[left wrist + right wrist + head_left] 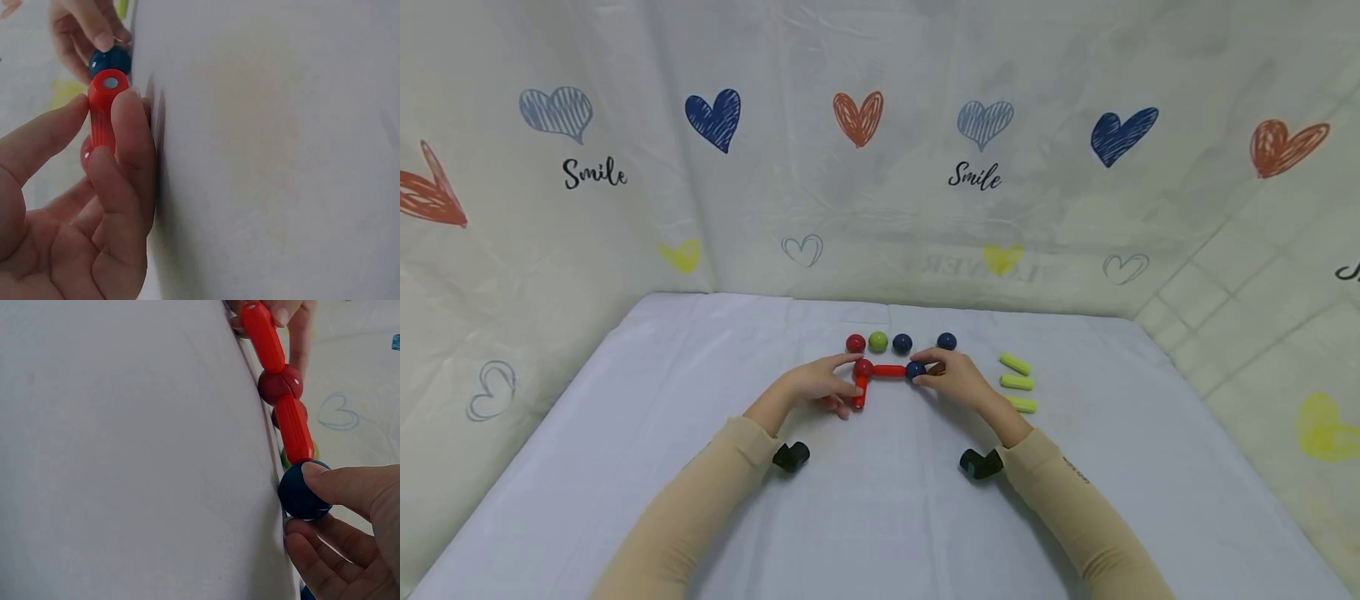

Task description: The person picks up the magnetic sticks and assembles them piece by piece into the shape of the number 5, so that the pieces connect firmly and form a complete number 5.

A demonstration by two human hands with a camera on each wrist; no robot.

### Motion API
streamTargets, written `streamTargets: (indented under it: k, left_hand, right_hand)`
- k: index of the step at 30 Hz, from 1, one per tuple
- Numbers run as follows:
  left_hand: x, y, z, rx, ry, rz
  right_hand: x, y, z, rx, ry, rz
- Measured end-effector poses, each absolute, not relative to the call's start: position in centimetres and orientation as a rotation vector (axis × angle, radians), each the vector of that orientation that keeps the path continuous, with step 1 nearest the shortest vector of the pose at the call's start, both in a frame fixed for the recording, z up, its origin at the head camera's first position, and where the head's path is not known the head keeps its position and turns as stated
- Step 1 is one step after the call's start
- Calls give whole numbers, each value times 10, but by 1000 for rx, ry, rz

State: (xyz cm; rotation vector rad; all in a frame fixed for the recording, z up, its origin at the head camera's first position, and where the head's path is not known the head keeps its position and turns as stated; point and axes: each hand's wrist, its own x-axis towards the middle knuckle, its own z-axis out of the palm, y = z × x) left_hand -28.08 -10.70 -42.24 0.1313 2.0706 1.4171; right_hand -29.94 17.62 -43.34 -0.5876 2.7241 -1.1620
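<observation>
Loose plastic balls point(901, 342) at 12 o'clock, yellow-green rods point(1017, 382) at 3 o'clock; left hand point(817, 386) pinches the red plastic rod point(859, 393), right hand point(957, 379) pinches the dark blue ball point(914, 371) of the L-shaped rod-and-ball chain.

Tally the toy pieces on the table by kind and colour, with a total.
Red balls: 2
Green ball: 1
Dark blue balls: 3
Red plastic rods: 2
Yellow-green plastic rods: 3
Total: 11

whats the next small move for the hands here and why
Probably the right hand should add a stick to the dark blue ball it pinches. That ball ends the horizontal red stick; the left hand holds the other red stick at the red ball. Yellow-green sticks lie nearby.
</observation>
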Motion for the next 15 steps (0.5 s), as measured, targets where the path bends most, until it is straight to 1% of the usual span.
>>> streamTargets:
  k: [10, 15]
  left_hand:
    - [-289, -108, -425, 189, 2034, 1442]
    - [-289, -106, -422, 232, 2070, 1403]
  right_hand:
    - [-299, 176, -428, -573, 2714, -1160]
    - [-303, 185, -425, -515, 2807, -1267]
